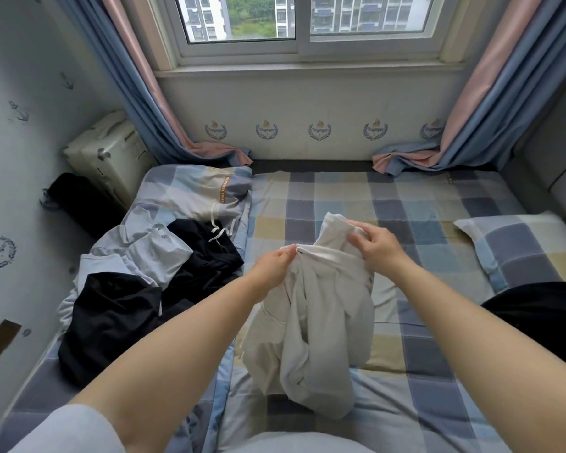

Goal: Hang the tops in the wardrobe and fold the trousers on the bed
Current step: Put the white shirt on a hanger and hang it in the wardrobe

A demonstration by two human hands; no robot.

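A white garment (317, 325) hangs crumpled above the checked bed (422, 403), its lower part resting on the sheet. My left hand (275, 273) pinches its upper edge on the left. My right hand (378, 246) grips a bunched part of it higher up on the right. To the left on the bed lies a heap of clothes: a light grey garment (141, 250), black garments (111, 318), and a pale pair with a white drawstring (203, 197).
A checked pillow (530, 246) lies at the right, with a black cloth (543, 308) below it. A cream suitcase (111, 152) and a black bag (79, 197) stand by the left wall. Curtains (134, 93) flank the window (294, 27).
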